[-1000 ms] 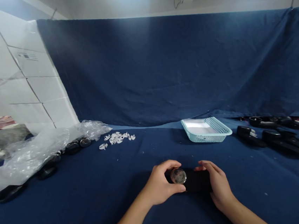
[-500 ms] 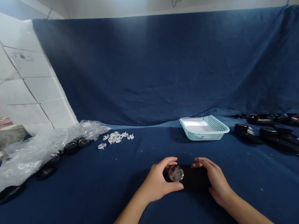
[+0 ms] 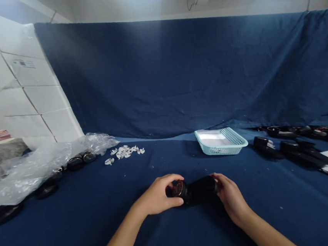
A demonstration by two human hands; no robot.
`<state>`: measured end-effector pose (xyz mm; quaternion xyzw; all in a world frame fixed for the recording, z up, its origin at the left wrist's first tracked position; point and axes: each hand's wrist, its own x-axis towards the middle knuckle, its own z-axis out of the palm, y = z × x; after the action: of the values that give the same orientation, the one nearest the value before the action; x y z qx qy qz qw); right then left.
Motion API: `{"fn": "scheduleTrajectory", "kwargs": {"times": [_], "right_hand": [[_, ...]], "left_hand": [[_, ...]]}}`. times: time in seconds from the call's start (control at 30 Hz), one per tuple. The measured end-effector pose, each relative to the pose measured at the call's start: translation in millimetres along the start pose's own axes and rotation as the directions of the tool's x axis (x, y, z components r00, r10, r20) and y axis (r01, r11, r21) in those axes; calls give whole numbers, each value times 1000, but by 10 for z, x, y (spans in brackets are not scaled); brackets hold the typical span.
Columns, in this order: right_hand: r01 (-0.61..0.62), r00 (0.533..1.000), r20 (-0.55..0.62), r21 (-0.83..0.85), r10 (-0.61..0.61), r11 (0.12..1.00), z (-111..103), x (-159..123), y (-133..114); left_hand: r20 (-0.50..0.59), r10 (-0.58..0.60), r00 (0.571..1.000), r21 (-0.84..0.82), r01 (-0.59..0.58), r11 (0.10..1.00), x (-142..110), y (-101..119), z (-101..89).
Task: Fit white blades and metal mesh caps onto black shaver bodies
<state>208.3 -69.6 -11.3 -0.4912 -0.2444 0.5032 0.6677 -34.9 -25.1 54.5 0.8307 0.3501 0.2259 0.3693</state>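
Note:
My left hand (image 3: 161, 195) curls around the left end of a black handheld device (image 3: 201, 190), thumb in front and fingers behind. At that end is a round head (image 3: 179, 189) with a shiny face, now turned partly away, its left side hidden by my fingers. My right hand (image 3: 230, 196) grips the other end of the device, its fingertips out of sight behind the black body. Between my hands the device is held tilted, its right end higher, close above the dark blue cloth (image 3: 175, 238).
Small white plastic pieces (image 3: 124, 152) lie at the back left. Beside them are round black parts (image 3: 82, 160) and clear plastic wrap (image 3: 40, 167). A light blue basket (image 3: 224, 149) with a white sheet stands at the back; several black devices (image 3: 300, 152) lie at right.
Both hands have moved left with the device. It has been tipped, so its right end is raised and the perforated metal face no longer points up at me.

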Motion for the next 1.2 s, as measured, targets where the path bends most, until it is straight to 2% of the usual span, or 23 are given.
{"fn": "scheduleTrajectory", "kwargs": {"times": [0.13,0.3,0.43,0.63,1.2], "right_hand": [[24,997,67,-12,-23,1000,27,-18,-1],[33,997,76,-50,-29,998,30,-35,0],[40,996,83,-73,-33,997,19,-34,12],[54,995,89,-112,-45,992,31,-38,7],[109,987,138,-246,-77,963,13,-28,31]], "left_hand": [[53,-39,998,-33,41,999,-6,-89,-117],[79,-85,993,-14,86,996,-14,-184,-185],[94,-88,992,6,87,996,-21,-218,-201],[47,-82,996,96,77,992,-34,-214,-227],[97,-99,990,41,95,995,-17,-245,-260]]}}
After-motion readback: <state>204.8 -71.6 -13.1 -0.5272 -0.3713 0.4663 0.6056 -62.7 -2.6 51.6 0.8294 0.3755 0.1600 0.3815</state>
